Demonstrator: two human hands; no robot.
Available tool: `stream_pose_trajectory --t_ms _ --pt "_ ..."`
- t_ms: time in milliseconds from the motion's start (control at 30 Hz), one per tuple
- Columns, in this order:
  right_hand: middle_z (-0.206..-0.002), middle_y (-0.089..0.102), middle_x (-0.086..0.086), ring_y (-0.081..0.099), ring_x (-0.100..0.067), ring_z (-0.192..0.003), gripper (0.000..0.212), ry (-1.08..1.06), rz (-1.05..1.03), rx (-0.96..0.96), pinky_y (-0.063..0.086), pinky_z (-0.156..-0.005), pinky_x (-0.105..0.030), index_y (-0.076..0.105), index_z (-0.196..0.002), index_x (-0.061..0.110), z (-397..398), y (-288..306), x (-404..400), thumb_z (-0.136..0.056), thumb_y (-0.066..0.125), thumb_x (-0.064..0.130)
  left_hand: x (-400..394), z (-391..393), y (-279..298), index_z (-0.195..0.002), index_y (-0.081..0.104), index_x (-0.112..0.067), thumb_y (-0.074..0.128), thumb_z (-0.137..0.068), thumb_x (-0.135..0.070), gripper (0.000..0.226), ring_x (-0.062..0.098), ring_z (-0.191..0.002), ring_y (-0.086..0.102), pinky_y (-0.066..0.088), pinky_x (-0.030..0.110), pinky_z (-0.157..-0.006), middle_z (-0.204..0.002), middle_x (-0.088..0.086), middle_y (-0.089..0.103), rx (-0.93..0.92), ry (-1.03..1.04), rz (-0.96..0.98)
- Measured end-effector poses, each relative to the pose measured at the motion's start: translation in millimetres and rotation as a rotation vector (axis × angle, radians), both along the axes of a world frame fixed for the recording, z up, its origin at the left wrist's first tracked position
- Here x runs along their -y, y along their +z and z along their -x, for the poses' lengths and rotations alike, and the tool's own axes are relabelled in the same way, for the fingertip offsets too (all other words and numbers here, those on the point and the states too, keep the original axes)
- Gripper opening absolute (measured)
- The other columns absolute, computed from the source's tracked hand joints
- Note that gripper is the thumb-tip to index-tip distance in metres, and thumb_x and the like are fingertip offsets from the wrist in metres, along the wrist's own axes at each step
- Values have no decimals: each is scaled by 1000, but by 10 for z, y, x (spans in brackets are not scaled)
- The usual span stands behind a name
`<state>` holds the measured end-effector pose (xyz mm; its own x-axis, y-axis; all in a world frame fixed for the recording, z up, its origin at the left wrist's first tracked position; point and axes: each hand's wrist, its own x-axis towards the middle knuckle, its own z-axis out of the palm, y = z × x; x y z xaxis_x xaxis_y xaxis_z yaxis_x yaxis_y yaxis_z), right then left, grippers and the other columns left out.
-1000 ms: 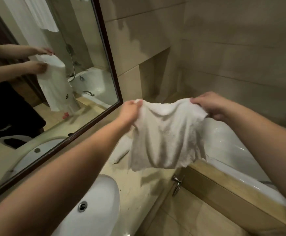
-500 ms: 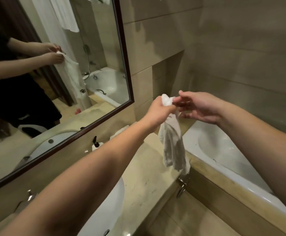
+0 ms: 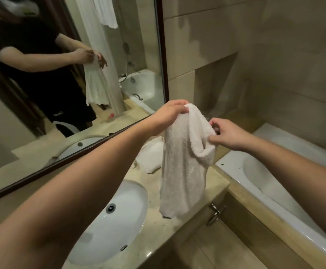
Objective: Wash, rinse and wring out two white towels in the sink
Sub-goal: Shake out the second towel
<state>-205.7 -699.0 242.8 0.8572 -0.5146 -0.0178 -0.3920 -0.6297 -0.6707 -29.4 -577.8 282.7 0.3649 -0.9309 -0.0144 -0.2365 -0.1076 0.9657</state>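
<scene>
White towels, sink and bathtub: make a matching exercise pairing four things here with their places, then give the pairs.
Things:
1. White terry towel held up
2. Second white towel
3. White oval sink
4. White bathtub

Places:
A. Lying on the beige counter by the mirror
B. Set into the counter, lower left
C. Hanging from the left hand and right hand
D. Beyond the counter's right end

Pairs: 1-C, 2-A, 3-B, 4-D

No readable text, label, brand or number on anything
</scene>
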Motion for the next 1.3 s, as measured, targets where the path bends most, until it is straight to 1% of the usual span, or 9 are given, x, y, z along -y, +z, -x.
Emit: stream_pose_trajectory --t_ms 133,267,433,533,633,800,967,1167,1300 --pt "-98 65 -9 56 -15 -78 13 -125 -191 260 44 -69 -32 54 -108 21 -132 -183 -99 -95 55 19 -88 -67 -45 -75 58 -19 59 -95 -30 23 5 -59 49 37 21 -56 -68 -6 52 178 28 4" --pt "-107 57 19 56 3 -92 65 35 -206 106 47 -71 -22 42 -125 30 -273 -374 -338 -76 76 54 -159 -235 -118 -79 60 -17 61 -97 -33 24 1 -54 49 38 15 -50 -67 -7 54 265 44 -1" --pt "-76 65 -8 57 -29 -72 8 -29 173 58 41 -59 -35 60 -80 8 -624 -470 -150 -82 64 14 -303 -643 -220 -84 63 -12 63 -97 -33 24 1 -56 53 41 14 -52 -70 -6 58 289 64 -49" --pt "-83 64 -10 58 -28 -77 16 -32 168 31 44 -64 -37 61 -86 4 -820 -379 -5 -93 50 13 -350 -945 -279 -97 67 0 72 -90 -34 36 9 -69 63 50 23 -63 -81 2 68 267 42 -96" --pt "-91 60 -14 53 -23 -74 27 -65 119 21 43 -64 -37 57 -96 -1 -1074 -397 122 -100 38 17 -310 -1268 -363 -92 70 -8 84 -73 -46 44 19 -78 70 52 32 -68 -87 7 75 472 -12 -214" --pt "-114 56 1 54 -18 -101 31 -28 97 -44 47 -85 -40 53 -122 14 -1433 -532 330 -105 38 35 -205 -1755 -631 -86 70 -12 86 -72 -43 37 16 -73 65 49 30 -64 -83 1 73 585 -7 -360" --pt "-99 62 -7 56 -26 -89 31 -92 178 -52 37 -69 -33 62 -104 10 -1695 -734 655 -101 49 38 -95 -2014 -965 -79 67 -13 81 -80 -34 26 19 -65 53 38 32 -58 -72 2 62 631 128 -376" --pt "-91 52 -6 49 -21 -88 23 -81 243 172 33 -75 -31 61 -92 11 -1491 -888 735 -101 51 30 -108 -1674 -1155 -85 63 -18 76 -85 -30 18 15 -77 56 45 29 -65 -89 -1 60 677 330 -226" --pt "-88 49 -3 44 -18 -85 21 31 203 209 27 -72 -26 57 -88 15 -1085 -1267 528 -101 49 29 -445 -1221 -1595 -81 57 -17 72 -87 -30 21 16 -66 55 41 34 -58 -73 -1 59 572 291 -280"
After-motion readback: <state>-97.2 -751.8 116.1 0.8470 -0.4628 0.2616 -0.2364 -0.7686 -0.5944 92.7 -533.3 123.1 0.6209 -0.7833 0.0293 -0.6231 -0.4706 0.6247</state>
